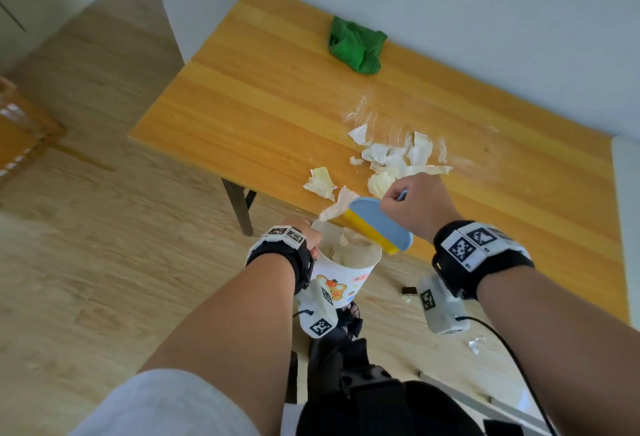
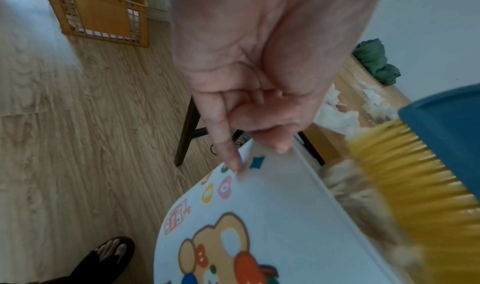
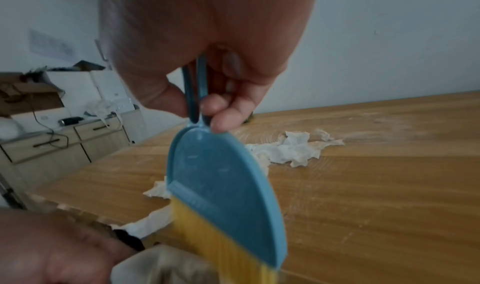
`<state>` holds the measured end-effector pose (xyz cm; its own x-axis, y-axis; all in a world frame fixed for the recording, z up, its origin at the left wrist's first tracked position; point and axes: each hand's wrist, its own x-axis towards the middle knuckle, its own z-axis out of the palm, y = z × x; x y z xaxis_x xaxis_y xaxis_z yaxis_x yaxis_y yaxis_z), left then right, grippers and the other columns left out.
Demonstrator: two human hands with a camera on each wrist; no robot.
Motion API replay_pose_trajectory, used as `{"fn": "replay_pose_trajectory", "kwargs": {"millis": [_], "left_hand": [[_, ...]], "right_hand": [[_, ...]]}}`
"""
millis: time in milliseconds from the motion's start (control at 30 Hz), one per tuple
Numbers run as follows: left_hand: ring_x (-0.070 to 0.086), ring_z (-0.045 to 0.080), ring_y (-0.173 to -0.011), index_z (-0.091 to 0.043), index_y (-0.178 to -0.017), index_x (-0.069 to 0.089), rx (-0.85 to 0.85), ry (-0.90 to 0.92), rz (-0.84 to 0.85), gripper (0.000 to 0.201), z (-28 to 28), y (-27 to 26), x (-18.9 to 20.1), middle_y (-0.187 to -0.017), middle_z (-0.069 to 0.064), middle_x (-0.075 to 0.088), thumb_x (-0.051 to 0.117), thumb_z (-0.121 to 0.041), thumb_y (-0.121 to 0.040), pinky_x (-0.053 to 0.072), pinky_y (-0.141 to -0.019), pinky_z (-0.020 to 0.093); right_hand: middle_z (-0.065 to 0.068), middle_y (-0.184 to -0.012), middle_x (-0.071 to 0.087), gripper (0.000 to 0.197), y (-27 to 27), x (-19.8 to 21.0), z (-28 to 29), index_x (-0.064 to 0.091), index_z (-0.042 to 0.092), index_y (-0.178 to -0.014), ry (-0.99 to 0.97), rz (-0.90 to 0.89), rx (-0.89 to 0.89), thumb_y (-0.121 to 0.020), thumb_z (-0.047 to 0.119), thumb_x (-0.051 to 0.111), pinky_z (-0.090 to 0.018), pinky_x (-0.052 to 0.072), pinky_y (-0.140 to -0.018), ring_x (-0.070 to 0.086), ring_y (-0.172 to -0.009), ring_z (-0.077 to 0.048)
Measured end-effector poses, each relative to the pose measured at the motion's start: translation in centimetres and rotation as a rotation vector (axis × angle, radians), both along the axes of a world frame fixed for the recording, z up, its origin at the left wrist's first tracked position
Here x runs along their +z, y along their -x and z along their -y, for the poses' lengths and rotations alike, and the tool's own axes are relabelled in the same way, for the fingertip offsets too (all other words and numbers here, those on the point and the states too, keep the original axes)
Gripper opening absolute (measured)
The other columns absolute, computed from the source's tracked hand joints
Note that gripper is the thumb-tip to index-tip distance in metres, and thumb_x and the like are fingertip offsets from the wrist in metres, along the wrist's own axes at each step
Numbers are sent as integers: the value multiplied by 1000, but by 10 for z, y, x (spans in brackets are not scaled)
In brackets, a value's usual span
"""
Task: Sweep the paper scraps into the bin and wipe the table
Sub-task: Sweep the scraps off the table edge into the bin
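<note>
At the left, the left hand (image 1: pixel 304 236) pinched the rim of the small white bin (image 1: pixel 341 274) printed with cartoon animals, thumb inside and a finger pressed on the outer wall, holding it just below the near edge of the wooden table (image 1: pixel 263 89). Some paper already lay inside. One paper scrap (image 1: pixel 337 207) hung over the table edge, touching the yellow bristles of the blue hand brush (image 1: pixel 379 224), whose thin handle the right hand (image 1: pixel 414 203) gripped with curled fingers. More paper scraps (image 1: pixel 391 158) lay in a loose heap further in, on a dusty white smear, and a crumpled green cloth (image 1: pixel 356 46) sat near the wall, untouched. To do this sweep well, the bin's mouth probably needed to sit tight under the edge, directly beneath the bristles, with short strokes drawn toward it; light scraps could otherwise flutter past to the floor, where a few bits already lay.
</note>
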<state>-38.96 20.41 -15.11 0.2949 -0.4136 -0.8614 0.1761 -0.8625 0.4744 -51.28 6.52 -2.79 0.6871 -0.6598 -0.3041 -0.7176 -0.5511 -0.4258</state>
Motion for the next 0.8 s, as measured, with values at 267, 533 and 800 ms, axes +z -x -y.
{"fn": "replay_pose_trajectory", "kwargs": {"millis": [267, 533, 800], "left_hand": [[61, 26, -65, -6, -120, 56, 101, 12, 66, 31, -15, -9, 2, -78, 17, 70, 50, -7, -90, 59, -86, 43], [54, 24, -52, -4, -123, 60, 224, 35, 124, 35, -35, -29, -2, -55, 9, 60, 51, -4, -89, 49, -62, 29], [63, 27, -61, -12, -108, 65, 219, 38, 148, 28, -45, -34, -1, -55, 9, 67, 48, -9, -86, 59, -83, 49]], "right_hand": [[-3, -73, 69, 20, -16, 24, -5, 68, 10, -63, 111, 159, -24, -79, 11, 56, -33, 53, -60, 64, -69, -25], [-6, -92, 50, 24, -63, 8, -21, 69, 6, -103, 167, 141, 252, -93, 14, 48, -34, 43, -63, 54, -74, -29], [-10, -87, 59, 24, -70, 1, -42, 74, 9, -92, 177, -71, 484, -85, 18, 52, -39, 44, -61, 56, -74, -32]]}}
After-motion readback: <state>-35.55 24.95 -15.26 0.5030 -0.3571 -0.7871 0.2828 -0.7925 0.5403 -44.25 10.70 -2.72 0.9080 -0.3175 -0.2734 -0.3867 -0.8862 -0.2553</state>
